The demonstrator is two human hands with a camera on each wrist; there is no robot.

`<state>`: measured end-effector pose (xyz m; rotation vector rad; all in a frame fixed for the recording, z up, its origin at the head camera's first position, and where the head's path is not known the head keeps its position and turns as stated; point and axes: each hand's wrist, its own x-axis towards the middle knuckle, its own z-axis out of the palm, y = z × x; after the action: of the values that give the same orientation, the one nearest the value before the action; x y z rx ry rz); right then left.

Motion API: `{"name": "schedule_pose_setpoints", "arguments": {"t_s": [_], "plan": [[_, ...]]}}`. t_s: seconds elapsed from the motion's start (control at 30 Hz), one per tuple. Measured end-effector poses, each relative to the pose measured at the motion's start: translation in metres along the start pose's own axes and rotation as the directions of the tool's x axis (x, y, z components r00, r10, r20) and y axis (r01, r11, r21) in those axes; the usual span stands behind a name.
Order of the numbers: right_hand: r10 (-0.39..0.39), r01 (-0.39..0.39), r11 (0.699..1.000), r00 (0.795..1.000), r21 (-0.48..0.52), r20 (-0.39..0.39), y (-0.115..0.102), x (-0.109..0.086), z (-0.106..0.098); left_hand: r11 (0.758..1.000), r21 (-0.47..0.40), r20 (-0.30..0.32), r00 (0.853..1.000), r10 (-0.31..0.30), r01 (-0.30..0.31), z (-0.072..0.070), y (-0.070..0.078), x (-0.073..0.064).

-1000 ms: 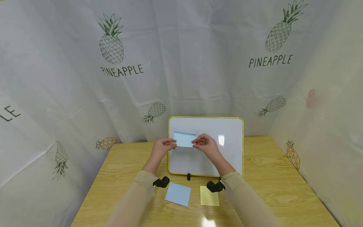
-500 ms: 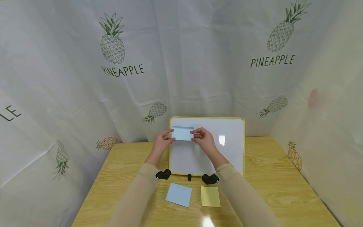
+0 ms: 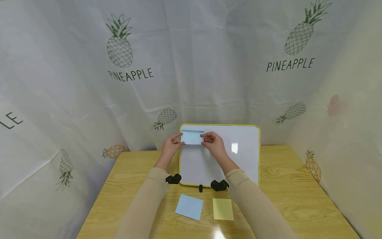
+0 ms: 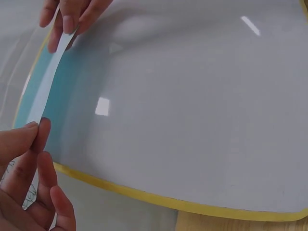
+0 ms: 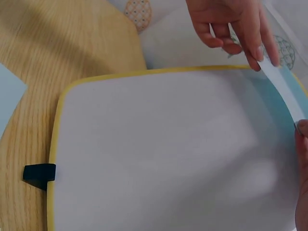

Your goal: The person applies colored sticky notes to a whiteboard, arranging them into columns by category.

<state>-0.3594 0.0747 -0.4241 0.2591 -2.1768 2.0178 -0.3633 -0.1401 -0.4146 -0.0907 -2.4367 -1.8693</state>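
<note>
A light blue sticky note is stretched between both hands, over the upper left part of a yellow-framed whiteboard. The left hand pinches its left side between thumb and index finger. Opposite, the right hand pinches the right side with thumb and fingertips. Seen edge-on in the left wrist view, the note has its lower edge bowed out from the board, and a blue reflection shows on the glossy surface behind. The right wrist view also has the note close over the board.
In front of the whiteboard, a light blue sticky pad and a yellow sticky pad lie on the wooden table. A small black foot supports the board. Pineapple-print curtain surrounds the table.
Both hands have carried the blue note upward and slightly left relative to the whiteboard, toward its top left corner. The pads have stayed in place on the table.
</note>
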Motion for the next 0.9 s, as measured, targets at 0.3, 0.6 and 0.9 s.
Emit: {"name": "schedule_pose_setpoints", "arguments": {"t_s": [0.3, 0.6, 0.9], "plan": [[0.014, -0.013, 0.999, 1.0, -0.034, 0.021, -0.0034, 0.0059, -0.0014, 1.0, 0.011, -0.007, 1.0, -0.003, 0.003, 0.0011, 0.0005, 0.0028], [-0.082, 0.11, 0.951, 0.991, -0.289, 0.107, -0.0069, 0.0061, -0.0046, 1.0, 0.007, -0.017, 1.0, -0.018, 0.018, 0.0046, 0.0027, 0.0015], [-0.353, 0.426, 0.61, 0.901, -0.668, 0.252, -0.0032, 0.0057, -0.0092, 1.0, 0.006, -0.034, 0.999, 0.0, 0.001, 0.0052, 0.0004, 0.0035]]}}
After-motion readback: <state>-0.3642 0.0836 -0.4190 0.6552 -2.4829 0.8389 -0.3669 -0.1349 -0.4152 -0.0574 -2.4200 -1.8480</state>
